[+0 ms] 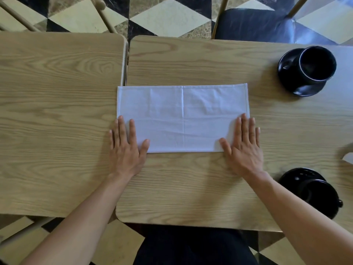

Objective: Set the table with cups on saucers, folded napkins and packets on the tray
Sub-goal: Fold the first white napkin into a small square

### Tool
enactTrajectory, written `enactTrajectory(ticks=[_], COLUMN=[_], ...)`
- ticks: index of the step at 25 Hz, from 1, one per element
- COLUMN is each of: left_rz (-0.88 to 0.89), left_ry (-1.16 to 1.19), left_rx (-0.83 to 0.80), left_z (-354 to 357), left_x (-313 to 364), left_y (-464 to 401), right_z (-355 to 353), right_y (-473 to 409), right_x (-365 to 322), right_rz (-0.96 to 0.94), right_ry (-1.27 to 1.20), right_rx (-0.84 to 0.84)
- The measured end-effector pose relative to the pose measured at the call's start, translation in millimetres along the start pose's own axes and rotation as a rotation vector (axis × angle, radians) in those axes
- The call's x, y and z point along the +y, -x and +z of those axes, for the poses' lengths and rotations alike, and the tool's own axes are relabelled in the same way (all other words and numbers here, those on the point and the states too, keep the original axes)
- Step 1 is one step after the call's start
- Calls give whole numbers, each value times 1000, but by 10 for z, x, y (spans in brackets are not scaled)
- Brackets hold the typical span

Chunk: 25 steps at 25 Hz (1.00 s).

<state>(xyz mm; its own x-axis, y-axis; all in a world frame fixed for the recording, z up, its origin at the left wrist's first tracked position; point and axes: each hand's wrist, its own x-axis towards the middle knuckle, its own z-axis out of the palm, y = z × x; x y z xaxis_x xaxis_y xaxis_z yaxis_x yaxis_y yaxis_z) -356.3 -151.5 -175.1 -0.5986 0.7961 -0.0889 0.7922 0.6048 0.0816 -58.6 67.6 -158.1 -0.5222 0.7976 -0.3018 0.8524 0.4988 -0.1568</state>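
White napkin (183, 118) folded to a long rectangle on the right table (191, 184), left hand (126, 148) and right hand (243, 148) flat on its near corners, fingers straight, gripping nothing, far black cup (316, 63) on saucer (305, 88), near cup (319, 196) partly hidden by the right forearm, pale object at right edge cut off, unidentifiable.

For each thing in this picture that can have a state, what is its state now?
White napkin: folded into a flat rectangle, lying across two tables.
Left hand: flat, pressing the napkin's left end.
Right hand: flat, pressing its right end.
Far black cup: upright on its saucer.
Near black cup: on its saucer, partly hidden.
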Motion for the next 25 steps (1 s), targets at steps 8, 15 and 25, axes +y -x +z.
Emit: enactTrajectory(ticks=[8,15,25], left_rz=[-210,-778,-909], left_ry=[155,662,1490], left_rx=[-31,65,-806], left_z=[-339,-619,-798], left_x=[68,255,1250], left_y=[-3,342,494], right_z=[-308,-451,-486], right_y=[142,143,340], right_x=[-76,-10,183], right_rz=[328,525,704], right_ry=[-330,-625,-1030], right_rx=[158,149,-119])
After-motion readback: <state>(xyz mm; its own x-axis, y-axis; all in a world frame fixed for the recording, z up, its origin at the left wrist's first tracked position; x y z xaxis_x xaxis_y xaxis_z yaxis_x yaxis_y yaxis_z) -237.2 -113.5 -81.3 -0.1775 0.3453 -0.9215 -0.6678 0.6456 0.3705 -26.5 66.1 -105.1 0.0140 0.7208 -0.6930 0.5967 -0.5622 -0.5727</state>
